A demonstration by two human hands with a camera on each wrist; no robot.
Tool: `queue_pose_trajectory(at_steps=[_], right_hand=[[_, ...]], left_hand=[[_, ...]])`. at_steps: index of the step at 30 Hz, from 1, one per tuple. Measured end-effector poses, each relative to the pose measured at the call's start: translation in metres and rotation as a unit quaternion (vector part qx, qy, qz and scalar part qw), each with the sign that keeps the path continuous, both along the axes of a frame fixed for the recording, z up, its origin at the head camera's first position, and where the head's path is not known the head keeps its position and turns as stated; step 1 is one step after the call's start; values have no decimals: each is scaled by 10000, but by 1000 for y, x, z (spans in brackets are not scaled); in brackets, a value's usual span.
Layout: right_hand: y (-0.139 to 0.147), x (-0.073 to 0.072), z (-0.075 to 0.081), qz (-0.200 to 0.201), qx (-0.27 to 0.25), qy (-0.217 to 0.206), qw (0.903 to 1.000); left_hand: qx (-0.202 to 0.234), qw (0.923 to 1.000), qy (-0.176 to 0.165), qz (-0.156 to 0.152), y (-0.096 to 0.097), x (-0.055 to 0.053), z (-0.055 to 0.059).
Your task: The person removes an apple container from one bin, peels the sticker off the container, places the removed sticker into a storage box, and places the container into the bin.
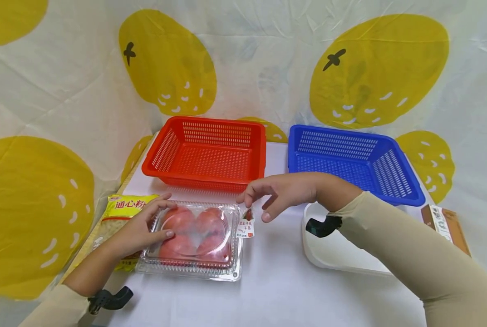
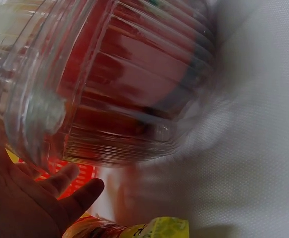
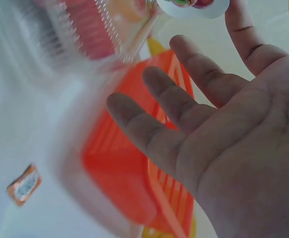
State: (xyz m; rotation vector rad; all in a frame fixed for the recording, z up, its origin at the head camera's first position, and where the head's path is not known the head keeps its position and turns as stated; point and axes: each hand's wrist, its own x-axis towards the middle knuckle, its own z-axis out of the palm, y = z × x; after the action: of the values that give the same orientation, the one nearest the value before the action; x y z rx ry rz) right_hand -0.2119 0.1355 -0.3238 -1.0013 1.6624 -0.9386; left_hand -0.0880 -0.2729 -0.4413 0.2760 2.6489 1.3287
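Observation:
A clear plastic clamshell box [image 1: 194,240] with several round red fruits stands on the white table, large in the left wrist view too. My left hand [image 1: 145,227] is at its left side, thumb over the lid's edge. The left wrist view shows that hand's fingers [image 2: 82,196] stretched out beside the box. Off the box's right edge is a small white printed tag [image 1: 245,227] with a fruit picture. My right hand [image 1: 286,193] hovers beside the tag, fingers loosely bent; in the right wrist view its fingers are spread. Whether it touches the tag, I cannot tell.
Behind the clamshell stands a red basket [image 1: 204,179], with a blue basket [image 1: 406,177] to its right. A yellow food packet [image 1: 125,211] lies at the left, partly under my left arm. A white tub [image 1: 314,254] and a brown-and-white carton [image 1: 451,227] are at the right.

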Motion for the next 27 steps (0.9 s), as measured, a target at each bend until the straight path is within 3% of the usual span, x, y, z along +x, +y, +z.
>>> queue_pose_trajectory(at_steps=[14,27], right_hand=[[96,-4,-13,-799,41,-88,9968],[188,8,-38,-1417,286,-172,9894]], left_hand=[[-35,9999,100,-20,0,0,-3],[27,10000,57,-45,0,-2,-3]])
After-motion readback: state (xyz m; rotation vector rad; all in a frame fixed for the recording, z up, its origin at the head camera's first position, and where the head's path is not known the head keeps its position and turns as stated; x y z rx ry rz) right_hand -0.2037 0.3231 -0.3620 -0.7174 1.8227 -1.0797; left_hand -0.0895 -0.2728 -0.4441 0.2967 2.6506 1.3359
